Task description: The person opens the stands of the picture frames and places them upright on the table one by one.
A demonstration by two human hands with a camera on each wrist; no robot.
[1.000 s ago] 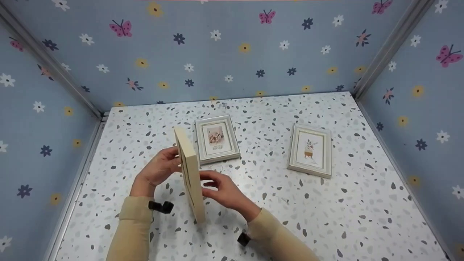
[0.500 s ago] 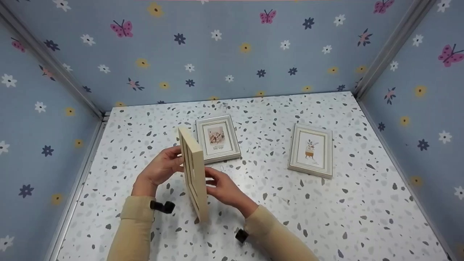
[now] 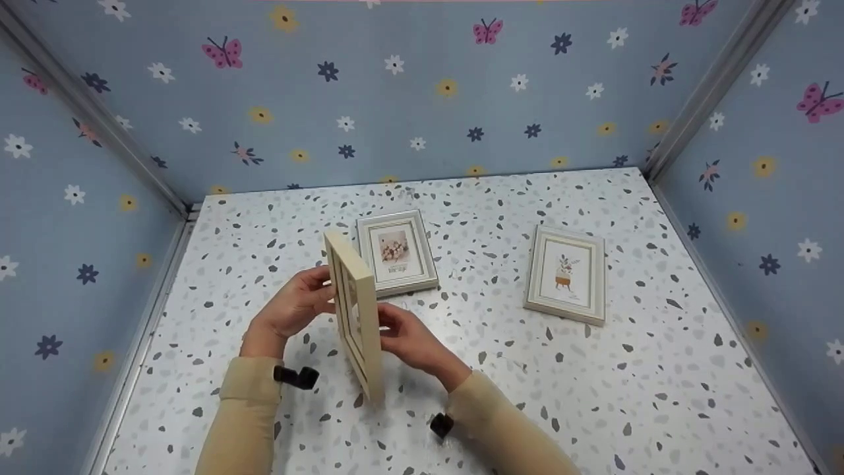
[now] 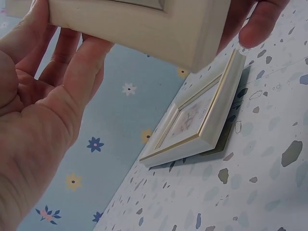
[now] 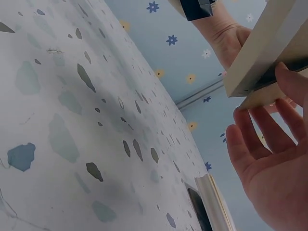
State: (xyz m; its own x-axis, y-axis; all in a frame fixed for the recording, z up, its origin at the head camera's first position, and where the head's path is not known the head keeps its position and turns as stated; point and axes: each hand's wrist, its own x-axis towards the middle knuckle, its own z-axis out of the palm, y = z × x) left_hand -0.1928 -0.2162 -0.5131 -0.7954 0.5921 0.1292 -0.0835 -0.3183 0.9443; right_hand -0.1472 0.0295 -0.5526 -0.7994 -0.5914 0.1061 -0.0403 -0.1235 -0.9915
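In the head view a cream picture frame stands nearly edge-on between the hands, its front turned to the left. My left hand grips its far-left edge; in the left wrist view the thumb lies on the moulding and the fingers curl under it. Behind the frame is my right hand. The right wrist view shows this hand's thumb and fingers pinching a thin cream flap that sticks out from the frame's back. Most of the front picture is hidden by the steep angle.
A second picture frame, with a pinkish photo, lies face up just beyond the held one. Farther right lies a third frame with a plant picture. Flower-patterned walls enclose the speckled tabletop at the back and sides.
The held frame has shifted slightly right and turned, so more of its front shows. My right hand has moved a little with it; the left hand has barely moved.
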